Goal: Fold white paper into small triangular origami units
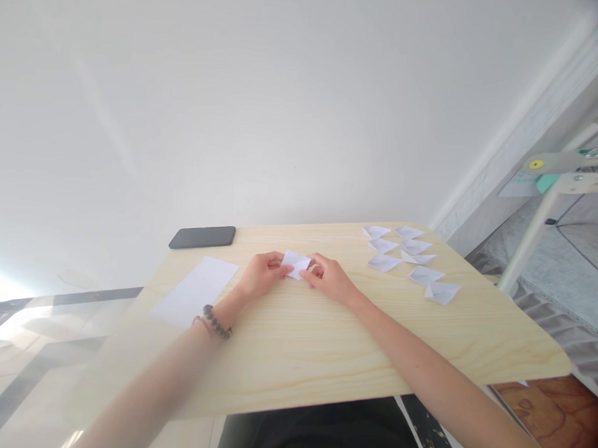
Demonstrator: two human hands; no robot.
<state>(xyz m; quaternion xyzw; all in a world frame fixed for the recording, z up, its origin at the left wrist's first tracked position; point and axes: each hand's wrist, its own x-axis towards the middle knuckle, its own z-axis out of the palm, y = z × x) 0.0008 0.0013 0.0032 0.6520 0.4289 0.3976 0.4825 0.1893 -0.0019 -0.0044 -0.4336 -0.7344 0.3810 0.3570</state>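
A small folded piece of white paper (296, 262) is held between both hands above the middle of the wooden table (293, 356). My left hand (263, 275) pinches its left side, thumb in front and fingers behind. On the opposite side my right hand (330, 278) grips the paper's right edge between thumb and fingers. Beaded bracelets (217, 322) circle my left wrist. Flat sheets of white paper (200, 289) lie to the left of my left hand. Several folded paper boats (385, 261) stand in two rough columns on the right.
A dark phone (202, 237) lies at the table's back left. The pale wall (284, 104) rises behind the far edge. To the right stands a white metal frame (531, 234), beyond the table's corner. My lap (319, 433) is below the near edge.
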